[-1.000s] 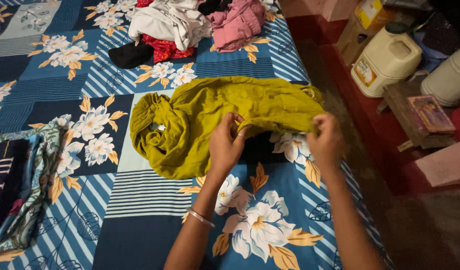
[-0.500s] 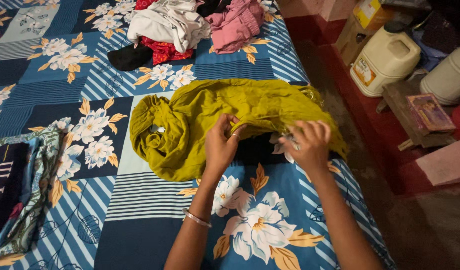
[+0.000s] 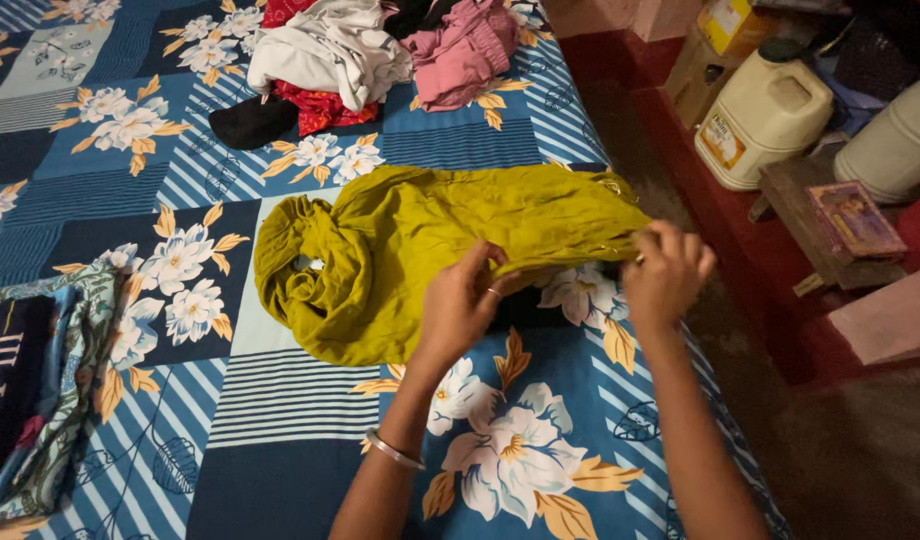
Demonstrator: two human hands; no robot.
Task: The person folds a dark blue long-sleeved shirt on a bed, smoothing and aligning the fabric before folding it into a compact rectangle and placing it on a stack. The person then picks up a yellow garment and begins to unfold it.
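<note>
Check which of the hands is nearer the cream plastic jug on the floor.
Right. The right hand pinches the mustard-yellow cloth at the bed's edge, below-left of the cream plastic jug; the left hand grips the cloth farther left.

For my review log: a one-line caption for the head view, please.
Both hands, left hand and right hand, pinch the near edge of an olive-yellow garment on a floral bedsheet.

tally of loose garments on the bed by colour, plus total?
Mustard-yellow garment, pinched by left hand and right hand: 1
White garment: 1
Red garment: 1
Pink garment: 1
Black garment: 1
Patterned blue-green cloth at the left edge: 1
Total: 6
</note>
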